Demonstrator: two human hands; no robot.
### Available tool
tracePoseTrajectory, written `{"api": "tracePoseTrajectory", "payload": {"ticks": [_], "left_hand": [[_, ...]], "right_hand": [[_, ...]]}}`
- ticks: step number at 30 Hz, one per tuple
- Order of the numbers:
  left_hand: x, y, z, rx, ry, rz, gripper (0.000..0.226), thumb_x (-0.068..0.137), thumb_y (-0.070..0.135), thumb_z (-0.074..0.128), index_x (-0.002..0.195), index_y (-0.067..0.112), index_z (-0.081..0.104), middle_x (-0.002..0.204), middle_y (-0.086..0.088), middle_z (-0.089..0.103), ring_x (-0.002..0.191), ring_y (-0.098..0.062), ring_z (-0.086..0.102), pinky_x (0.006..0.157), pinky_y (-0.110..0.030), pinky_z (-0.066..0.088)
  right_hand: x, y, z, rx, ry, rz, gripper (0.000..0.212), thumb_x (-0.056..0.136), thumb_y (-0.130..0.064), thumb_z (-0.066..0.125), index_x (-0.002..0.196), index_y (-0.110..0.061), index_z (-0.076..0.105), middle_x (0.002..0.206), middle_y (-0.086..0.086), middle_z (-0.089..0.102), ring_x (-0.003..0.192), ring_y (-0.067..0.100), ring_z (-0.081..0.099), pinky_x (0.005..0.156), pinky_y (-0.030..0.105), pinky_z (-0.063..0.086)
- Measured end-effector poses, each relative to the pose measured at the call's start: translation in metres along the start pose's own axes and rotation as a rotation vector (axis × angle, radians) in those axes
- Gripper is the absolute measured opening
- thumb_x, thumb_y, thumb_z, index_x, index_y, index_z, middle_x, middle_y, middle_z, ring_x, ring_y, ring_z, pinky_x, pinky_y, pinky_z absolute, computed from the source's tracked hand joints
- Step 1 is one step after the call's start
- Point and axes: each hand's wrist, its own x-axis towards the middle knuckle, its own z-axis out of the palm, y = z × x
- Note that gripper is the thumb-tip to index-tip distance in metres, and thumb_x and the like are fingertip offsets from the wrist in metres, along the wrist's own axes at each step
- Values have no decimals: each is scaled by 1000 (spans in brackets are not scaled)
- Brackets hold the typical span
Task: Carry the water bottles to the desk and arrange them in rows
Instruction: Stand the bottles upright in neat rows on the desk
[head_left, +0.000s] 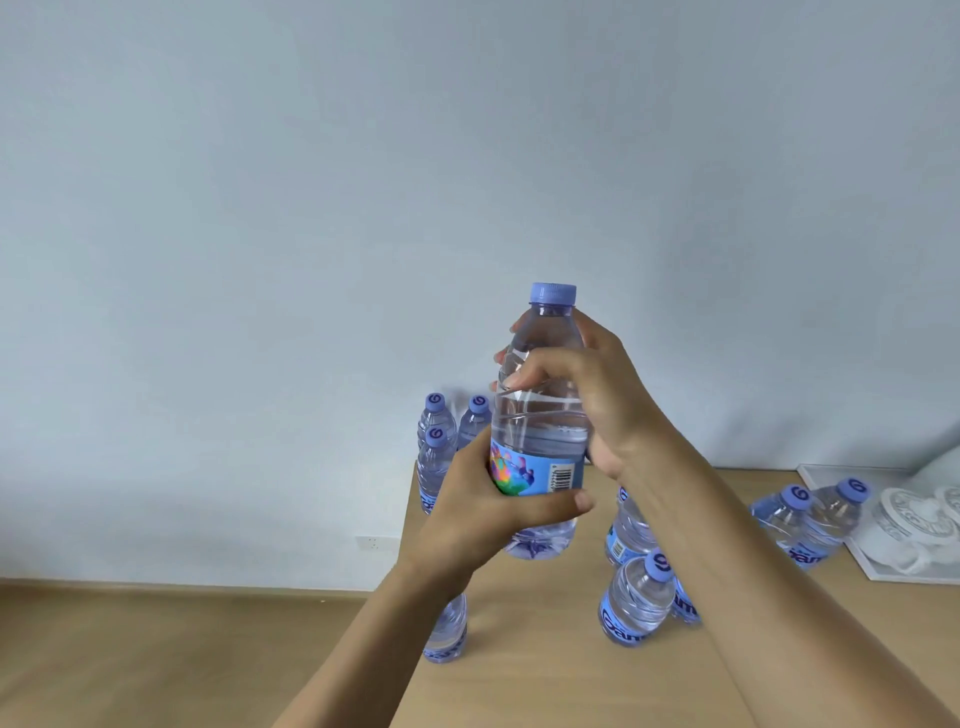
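Both hands grip one upright water bottle (540, 415) above the desk (545, 675).
Left hand (483, 509) wraps the label, right hand (597, 395) the shoulder (mid-carry, likely); next, lowering it into a row gap.

A white tray (831, 512) of white ornate pieces (919, 525) lies near a pale wall (363, 208) bearing a socket (372, 543).
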Motion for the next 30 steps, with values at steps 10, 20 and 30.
{"api": "tracePoseTrajectory", "payload": {"ticks": [10,20,30], "left_hand": [[-5,7,-5,-40,-33,-34,58,53,23,86,104,4,66,88,-7,74,79,-19,70,69,-25,55],[-6,9,10,88,184,123,46,63,3,88,98,21,65,84,9,76,72,-7,72,60,-12,52],[-4,13,-9,-26,-119,-69,67,53,22,87,112,3,63,95,-10,72,86,-22,70,76,-29,55]], "right_hand": [[-6,-8,1,-61,-103,-60,36,70,-6,71,105,-12,62,97,8,70,84,28,73,68,36,59],[-11,-8,22,-110,197,-156,24,74,2,75,89,-1,57,73,-2,64,49,19,66,47,26,52],[3,-11,2,117,-79,1,28,52,-7,69,79,-14,67,81,11,69,71,32,70,69,38,59]]}}
